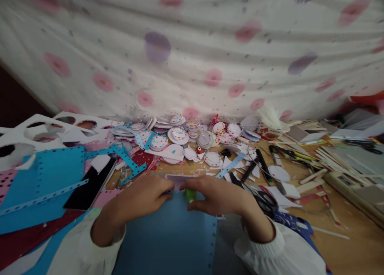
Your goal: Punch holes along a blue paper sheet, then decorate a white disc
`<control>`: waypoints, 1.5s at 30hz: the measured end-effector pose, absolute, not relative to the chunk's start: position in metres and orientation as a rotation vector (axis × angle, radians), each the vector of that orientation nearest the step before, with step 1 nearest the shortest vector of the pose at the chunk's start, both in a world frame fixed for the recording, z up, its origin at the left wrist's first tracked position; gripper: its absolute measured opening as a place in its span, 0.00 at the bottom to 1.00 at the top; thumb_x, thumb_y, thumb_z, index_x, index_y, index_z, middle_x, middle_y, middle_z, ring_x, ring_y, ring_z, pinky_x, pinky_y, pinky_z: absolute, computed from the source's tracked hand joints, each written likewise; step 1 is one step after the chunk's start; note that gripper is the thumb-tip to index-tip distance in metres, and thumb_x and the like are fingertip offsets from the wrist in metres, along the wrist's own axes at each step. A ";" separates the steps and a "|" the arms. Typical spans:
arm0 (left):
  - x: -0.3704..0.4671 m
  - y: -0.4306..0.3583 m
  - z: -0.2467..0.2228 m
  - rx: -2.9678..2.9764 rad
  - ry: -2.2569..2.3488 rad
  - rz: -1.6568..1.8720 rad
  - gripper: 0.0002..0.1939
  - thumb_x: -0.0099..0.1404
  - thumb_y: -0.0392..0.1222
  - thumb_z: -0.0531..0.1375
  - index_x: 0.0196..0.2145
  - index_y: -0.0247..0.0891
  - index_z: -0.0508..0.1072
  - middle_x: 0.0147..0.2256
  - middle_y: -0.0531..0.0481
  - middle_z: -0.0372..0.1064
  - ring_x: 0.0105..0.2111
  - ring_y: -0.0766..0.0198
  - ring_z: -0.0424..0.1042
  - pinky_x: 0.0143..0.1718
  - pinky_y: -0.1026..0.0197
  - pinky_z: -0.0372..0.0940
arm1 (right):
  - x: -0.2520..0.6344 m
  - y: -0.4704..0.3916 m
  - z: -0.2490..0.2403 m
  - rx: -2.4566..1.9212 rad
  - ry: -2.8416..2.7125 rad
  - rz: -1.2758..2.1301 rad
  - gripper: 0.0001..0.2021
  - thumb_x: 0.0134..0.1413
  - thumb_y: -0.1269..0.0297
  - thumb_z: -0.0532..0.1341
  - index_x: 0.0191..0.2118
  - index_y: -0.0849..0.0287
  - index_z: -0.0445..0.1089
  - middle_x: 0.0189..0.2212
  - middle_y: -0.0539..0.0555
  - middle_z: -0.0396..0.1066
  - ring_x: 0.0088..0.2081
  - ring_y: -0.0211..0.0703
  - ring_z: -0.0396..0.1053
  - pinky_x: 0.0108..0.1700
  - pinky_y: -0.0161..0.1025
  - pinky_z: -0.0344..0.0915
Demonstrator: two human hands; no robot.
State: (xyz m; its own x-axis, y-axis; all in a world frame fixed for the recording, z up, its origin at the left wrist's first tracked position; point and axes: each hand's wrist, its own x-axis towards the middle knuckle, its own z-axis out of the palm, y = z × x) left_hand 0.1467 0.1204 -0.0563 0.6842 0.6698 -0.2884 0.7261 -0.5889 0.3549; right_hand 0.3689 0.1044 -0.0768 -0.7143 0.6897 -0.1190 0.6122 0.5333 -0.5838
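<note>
My left hand [147,197] is closed at the far edge of a blue sheet [168,239], thumb and fingers pinched there. Opposite it, my right hand [220,195] curls around a small green object [190,195], whose kind I cannot make out. Between my fingertips shows a pale strip [177,181] along the sheet's top edge. A row of dark dots runs down the sheet's right side. My right fingers partly hide the green object.
Behind my hands lie heaps of round decorated paper discs [178,135]. On the left are a black phone [87,187], a blue dotted sheet [60,167] and a white cut-out board [45,127]. To the right lie scissors [265,199], a blue tool [294,223] and wooden strips [339,163].
</note>
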 end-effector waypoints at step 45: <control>0.148 0.119 -0.053 2.607 1.121 -0.263 0.10 0.67 0.36 0.55 0.35 0.40 0.77 0.34 0.47 0.78 0.37 0.54 0.76 0.33 0.60 0.61 | 0.348 0.104 -0.077 -1.165 -2.768 0.575 0.13 0.54 0.60 0.64 0.40 0.63 0.67 0.38 0.60 0.74 0.38 0.50 0.71 0.38 0.41 0.60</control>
State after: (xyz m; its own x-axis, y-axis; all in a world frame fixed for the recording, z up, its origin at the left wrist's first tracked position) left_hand 0.1476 0.1187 -0.0534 0.6805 0.6780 -0.2780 0.7309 -0.6550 0.1917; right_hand 0.3481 0.1035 -0.0771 -0.7065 0.7045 -0.0673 0.6731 0.6395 -0.3715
